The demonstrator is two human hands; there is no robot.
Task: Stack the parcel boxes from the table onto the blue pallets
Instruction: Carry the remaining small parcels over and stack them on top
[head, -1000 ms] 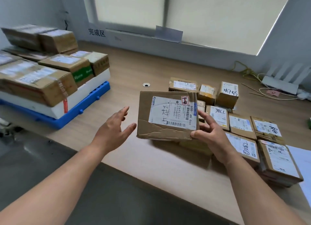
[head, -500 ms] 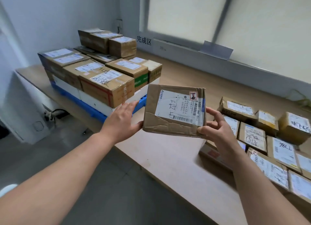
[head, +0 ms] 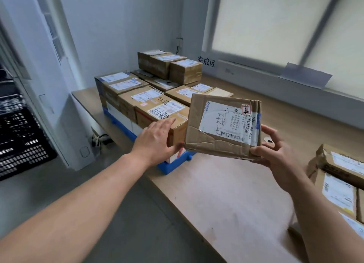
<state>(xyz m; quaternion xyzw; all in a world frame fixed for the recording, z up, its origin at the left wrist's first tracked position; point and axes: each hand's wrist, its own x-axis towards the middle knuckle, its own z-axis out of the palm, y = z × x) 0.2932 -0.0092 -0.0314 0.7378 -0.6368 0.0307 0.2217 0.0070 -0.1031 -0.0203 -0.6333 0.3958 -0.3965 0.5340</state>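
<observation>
Parcel moves left, away from the loose parcels, and is now up in front of the stack on the pallet. Left hand, apart from it a second ago, now sits at its lower left corner, fingers straight over the stack. View swings left.

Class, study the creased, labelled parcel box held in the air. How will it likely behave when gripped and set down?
Probably light for its size: the right hand holds the parcel box up by one edge. Likely soft, not stiff: its cardboard is creased and dented, so squeezing may crush it. Flat and wide, it should rest steadily.
</observation>
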